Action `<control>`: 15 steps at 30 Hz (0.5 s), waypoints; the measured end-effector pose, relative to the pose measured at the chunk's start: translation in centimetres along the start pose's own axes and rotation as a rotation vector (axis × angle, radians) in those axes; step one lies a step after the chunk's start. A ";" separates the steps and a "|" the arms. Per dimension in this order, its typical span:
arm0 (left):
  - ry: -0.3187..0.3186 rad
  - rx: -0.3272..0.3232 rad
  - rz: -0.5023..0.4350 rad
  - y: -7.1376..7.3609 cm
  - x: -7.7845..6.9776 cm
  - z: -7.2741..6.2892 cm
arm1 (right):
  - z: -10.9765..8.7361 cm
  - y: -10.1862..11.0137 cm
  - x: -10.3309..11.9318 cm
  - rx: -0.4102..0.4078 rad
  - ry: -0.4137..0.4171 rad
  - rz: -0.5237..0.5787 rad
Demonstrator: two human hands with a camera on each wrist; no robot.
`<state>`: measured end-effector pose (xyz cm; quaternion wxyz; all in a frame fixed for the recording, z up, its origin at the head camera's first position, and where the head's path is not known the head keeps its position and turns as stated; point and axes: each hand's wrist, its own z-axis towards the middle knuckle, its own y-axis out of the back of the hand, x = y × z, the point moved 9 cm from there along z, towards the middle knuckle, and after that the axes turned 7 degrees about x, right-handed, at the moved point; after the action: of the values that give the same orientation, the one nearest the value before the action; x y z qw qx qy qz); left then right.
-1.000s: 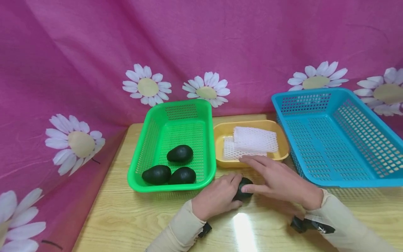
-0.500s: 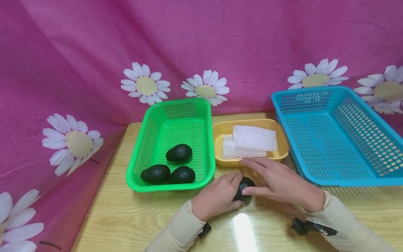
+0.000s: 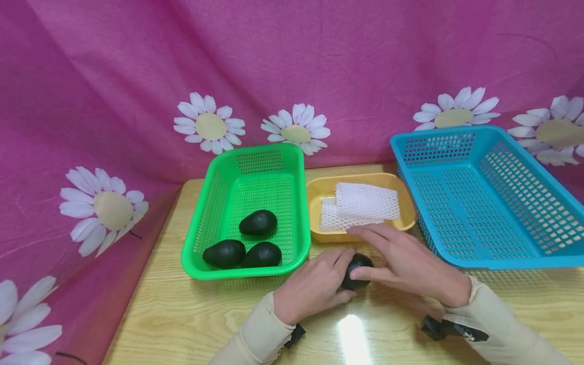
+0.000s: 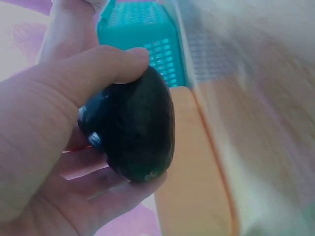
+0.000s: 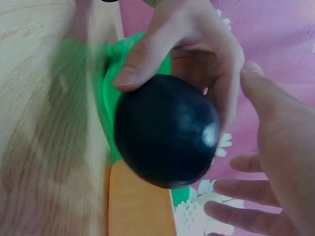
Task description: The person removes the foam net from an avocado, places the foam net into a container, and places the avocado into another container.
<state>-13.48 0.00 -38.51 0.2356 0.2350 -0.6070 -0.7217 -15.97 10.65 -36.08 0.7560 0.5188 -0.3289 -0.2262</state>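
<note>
A dark, nearly black avocado (image 3: 358, 264) is in my left hand (image 3: 315, 285), low over the table in front of the yellow tray. In the left wrist view, the thumb lies along one side of the avocado (image 4: 135, 125) and the fingers curl under the other. My right hand (image 3: 406, 261) is spread just to the right, its thumb overlapping the fruit in the head view. From the right wrist, that right hand (image 5: 290, 162) shows relaxed fingers beside the avocado (image 5: 167, 132), not wrapped round it.
At the left, a green basket (image 3: 246, 274) contains three more avocados (image 3: 258, 223). White foam net sleeves (image 3: 368, 200) lie in the yellow tray (image 3: 335, 237) behind the hands. A blue basket (image 3: 474, 213) stands at the right, and a pink flowered cloth (image 3: 356, 61) hangs behind the wooden table (image 3: 155, 314).
The avocado in my left hand has shifted slightly to the right, and more of it shows between the hands. My right hand has stayed nearly still. The head view has drifted a little.
</note>
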 end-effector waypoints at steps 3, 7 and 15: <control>-0.016 -0.044 0.003 0.9 -0.2 -0.2 | -0.1 0.5 0.2 -0.035 0.015 0.014; -0.033 -0.104 0.004 2.3 -0.5 -0.5 | -0.2 1.1 0.4 -0.072 0.032 0.021; -0.024 -0.181 0.023 4.6 0.1 -1.2 | 0.1 1.5 0.5 -0.077 0.018 0.036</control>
<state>-12.51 -1.68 -34.18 0.2568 0.1971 -0.5447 -0.7736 -15.67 10.82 -34.54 0.7822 0.4853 -0.3225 -0.2203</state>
